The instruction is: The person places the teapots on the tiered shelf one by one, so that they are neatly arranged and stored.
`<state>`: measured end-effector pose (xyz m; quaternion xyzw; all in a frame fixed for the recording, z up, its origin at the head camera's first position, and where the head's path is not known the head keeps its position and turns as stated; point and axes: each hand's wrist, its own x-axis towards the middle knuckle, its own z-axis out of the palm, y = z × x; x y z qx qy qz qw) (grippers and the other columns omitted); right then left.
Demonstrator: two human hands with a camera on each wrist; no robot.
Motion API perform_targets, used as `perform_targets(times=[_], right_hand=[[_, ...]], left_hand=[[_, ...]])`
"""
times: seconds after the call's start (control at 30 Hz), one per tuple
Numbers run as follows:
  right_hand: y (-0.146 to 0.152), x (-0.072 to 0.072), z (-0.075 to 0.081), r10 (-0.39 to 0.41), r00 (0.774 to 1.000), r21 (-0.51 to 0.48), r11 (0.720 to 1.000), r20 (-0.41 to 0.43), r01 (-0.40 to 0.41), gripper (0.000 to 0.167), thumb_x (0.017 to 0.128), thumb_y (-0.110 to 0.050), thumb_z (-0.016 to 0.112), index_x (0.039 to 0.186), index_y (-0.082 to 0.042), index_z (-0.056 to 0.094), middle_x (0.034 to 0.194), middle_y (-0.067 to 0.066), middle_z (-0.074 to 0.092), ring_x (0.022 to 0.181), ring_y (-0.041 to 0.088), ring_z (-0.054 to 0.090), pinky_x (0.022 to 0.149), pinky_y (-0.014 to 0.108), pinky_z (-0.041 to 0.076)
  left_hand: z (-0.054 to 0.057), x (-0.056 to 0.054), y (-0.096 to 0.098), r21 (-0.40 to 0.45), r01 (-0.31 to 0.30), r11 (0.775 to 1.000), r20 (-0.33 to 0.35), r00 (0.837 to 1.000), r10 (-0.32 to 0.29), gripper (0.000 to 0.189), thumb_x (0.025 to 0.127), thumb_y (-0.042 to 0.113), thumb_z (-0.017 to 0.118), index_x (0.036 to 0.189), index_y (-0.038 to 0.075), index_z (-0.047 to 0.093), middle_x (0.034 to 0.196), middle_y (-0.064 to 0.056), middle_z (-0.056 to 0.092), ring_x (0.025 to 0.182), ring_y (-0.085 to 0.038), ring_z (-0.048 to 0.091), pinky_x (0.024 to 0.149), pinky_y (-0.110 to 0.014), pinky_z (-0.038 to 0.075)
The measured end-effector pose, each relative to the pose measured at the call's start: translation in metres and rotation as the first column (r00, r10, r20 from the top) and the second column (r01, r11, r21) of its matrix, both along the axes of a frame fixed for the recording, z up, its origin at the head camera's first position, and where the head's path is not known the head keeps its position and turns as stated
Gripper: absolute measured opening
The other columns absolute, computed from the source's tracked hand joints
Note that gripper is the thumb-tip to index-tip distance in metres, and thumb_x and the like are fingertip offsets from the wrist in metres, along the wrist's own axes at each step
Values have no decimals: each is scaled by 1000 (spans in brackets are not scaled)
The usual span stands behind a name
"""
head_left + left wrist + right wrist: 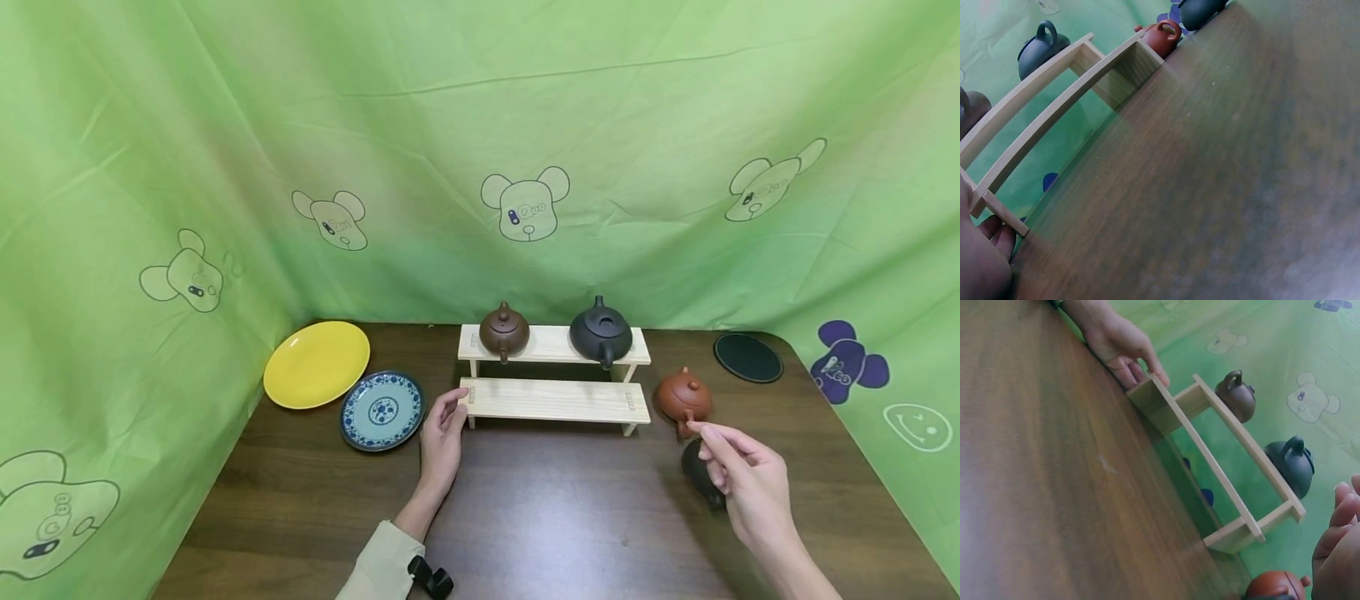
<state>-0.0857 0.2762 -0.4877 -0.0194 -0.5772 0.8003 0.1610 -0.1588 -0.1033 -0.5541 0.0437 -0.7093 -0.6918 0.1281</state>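
Observation:
My left hand grips the left end of a two-tier wooden display stand, its fingertips at the lower shelf's end. In the left wrist view, fingers show beside the stand's leg. A brown teapot and a black teapot sit on the upper shelf. To the right, my right hand hovers with bent fingers and holds nothing. It overlaps the handle of a reddish clay teapot in the head view. Partly hidden behind that hand, another dark teapot stands on the table.
A yellow plate and a blue patterned plate lie left of the stand. At the table's back right corner is a dark oval tray. Green printed cloth hangs around the brown wooden table.

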Motion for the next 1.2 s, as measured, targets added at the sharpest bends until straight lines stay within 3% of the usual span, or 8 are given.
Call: perform_targets(times=[0.23, 0.57, 0.8, 0.9, 1.03, 1.2], right_hand=[[16, 18, -11, 9, 1000, -2, 1000, -1, -9, 31, 110, 13, 53, 106, 8, 83, 71, -1, 66, 58, 26, 26, 52, 38, 8], [34, 39, -26, -9, 997, 16, 1000, 79, 7, 33, 112, 9, 54, 104, 1, 85, 74, -3, 68, 59, 23, 29, 53, 39, 10], [50, 49, -37, -7, 988, 26, 1000, 152, 3, 33, 113, 5, 56, 105, -4, 87, 75, -5, 68, 55, 8, 46, 55, 41, 12], [53, 53, -41, -6, 986, 31, 1000, 168, 1, 34, 112, 5, 56, 103, -5, 87, 75, -4, 69, 56, 4, 50, 55, 41, 12], [55, 57, -46, -23, 976, 54, 998, 216, 12, 33, 112, 4, 59, 101, -7, 88, 75, -5, 70, 54, 4, 49, 53, 41, 12], [54, 61, -51, -74, 957, 108, 993, 281, 45, 30, 110, 1, 65, 97, -11, 89, 73, -5, 71, 52, 5, 50, 50, 42, 16]], left_hand=[[0, 1, 0, 3, 2, 1000, 0, 1000, -2, 27, 111, 2, 61, 135, 3, 73, 141, -15, 72, 135, -26, 63, 112, -23, 49], [-2, 1, -1, -1, 9, 1000, -14, 1000, -9, 27, 111, 4, 62, 135, 3, 74, 141, -15, 73, 136, -26, 64, 114, -26, 50], [-8, -3, -1, -48, -22, 999, -52, 998, 19, 25, 109, 8, 63, 130, 11, 77, 136, -9, 76, 129, -16, 65, 110, -23, 53], [-8, -2, -2, -40, -18, 999, -51, 999, 16, 25, 110, 9, 63, 131, 10, 76, 137, -9, 76, 131, -19, 66, 110, -24, 52], [-6, 1, -1, -36, -9, 999, -78, 997, 7, 26, 110, 8, 62, 133, 4, 75, 137, -16, 74, 132, -28, 66, 111, -28, 52], [-10, 0, -1, -38, -13, 999, -115, 993, 8, 25, 111, 10, 63, 132, 7, 76, 136, -14, 75, 129, -20, 66, 108, -23, 53]])
